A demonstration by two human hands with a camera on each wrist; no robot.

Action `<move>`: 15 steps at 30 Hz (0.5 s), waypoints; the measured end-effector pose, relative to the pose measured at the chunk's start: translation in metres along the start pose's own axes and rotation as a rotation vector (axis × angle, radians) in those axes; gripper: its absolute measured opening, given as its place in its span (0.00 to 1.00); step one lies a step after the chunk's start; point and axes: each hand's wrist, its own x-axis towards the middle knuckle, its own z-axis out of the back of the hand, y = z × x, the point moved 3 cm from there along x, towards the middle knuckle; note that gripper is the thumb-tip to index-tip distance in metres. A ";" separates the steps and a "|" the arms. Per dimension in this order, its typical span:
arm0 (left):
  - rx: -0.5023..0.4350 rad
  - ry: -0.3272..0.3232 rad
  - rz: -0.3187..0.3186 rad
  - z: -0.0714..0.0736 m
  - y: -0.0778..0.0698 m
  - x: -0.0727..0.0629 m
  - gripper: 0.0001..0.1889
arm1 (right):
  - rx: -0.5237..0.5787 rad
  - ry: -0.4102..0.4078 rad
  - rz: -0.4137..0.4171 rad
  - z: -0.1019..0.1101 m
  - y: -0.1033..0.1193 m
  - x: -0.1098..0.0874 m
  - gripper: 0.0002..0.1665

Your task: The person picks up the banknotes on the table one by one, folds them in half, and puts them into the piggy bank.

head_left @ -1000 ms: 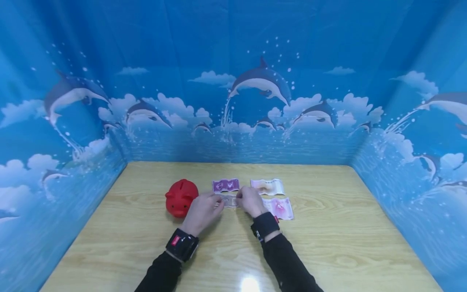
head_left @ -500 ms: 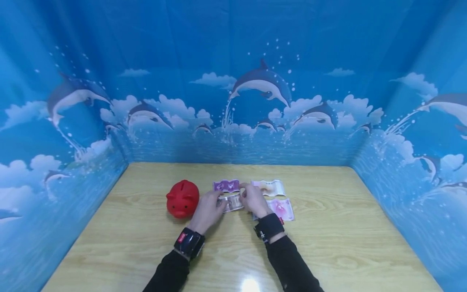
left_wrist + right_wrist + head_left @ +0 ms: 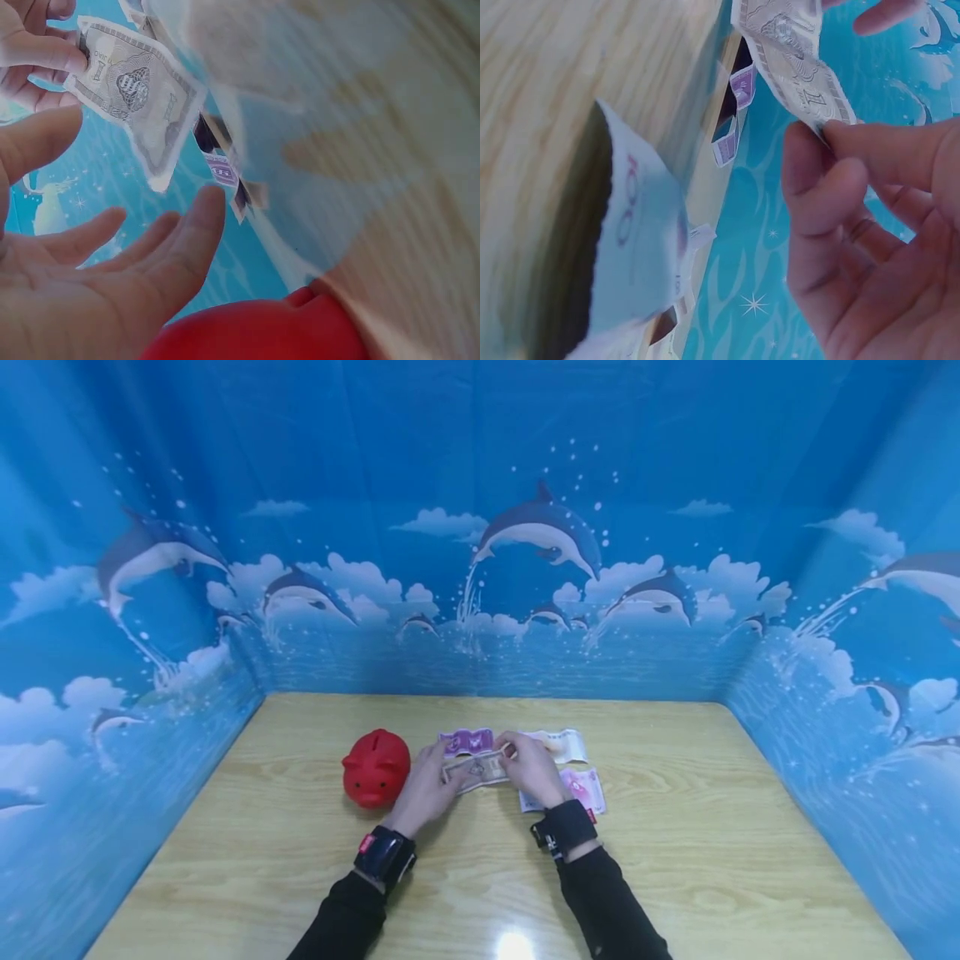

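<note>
My right hand [image 3: 534, 770] pinches one end of a greyish-brown banknote [image 3: 480, 770] between thumb and fingertips. In the right wrist view the pinched corner of that banknote [image 3: 795, 67] is plain, and the note hangs creased above the table. My left hand [image 3: 424, 788] is at the note's other end; in the left wrist view its fingers [image 3: 199, 225] are spread and relaxed, with a gap to the paper. Left of this hand stands a red piggy bank [image 3: 376, 768], slot on top. Just behind the held note lies a wavy purple banknote [image 3: 468, 742].
To the right lie a pale yellowish banknote [image 3: 572, 746] and a pink banknote [image 3: 587, 788] marked 100, its edge curled up in the right wrist view. The wooden table [image 3: 697, 827] ends at a blue dolphin-print curtain [image 3: 360, 660] at the back and sides.
The greyish-brown banknote has come up off the table, its right end lifted and tilted by the right hand. The right hand has moved slightly right. The other notes and the piggy bank stay put.
</note>
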 end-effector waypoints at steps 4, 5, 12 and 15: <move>-0.022 0.025 -0.004 -0.001 0.001 0.002 0.35 | 0.015 0.013 0.018 0.002 0.002 -0.002 0.10; -0.026 0.027 0.001 -0.001 0.002 0.002 0.34 | 0.019 0.017 0.020 0.002 0.003 -0.002 0.10; -0.026 -0.029 -0.001 0.003 0.002 0.002 0.21 | 0.054 0.031 -0.024 0.005 0.007 -0.004 0.10; -0.055 -0.065 0.017 0.005 0.003 0.003 0.17 | 0.085 0.031 -0.046 0.006 0.008 -0.005 0.12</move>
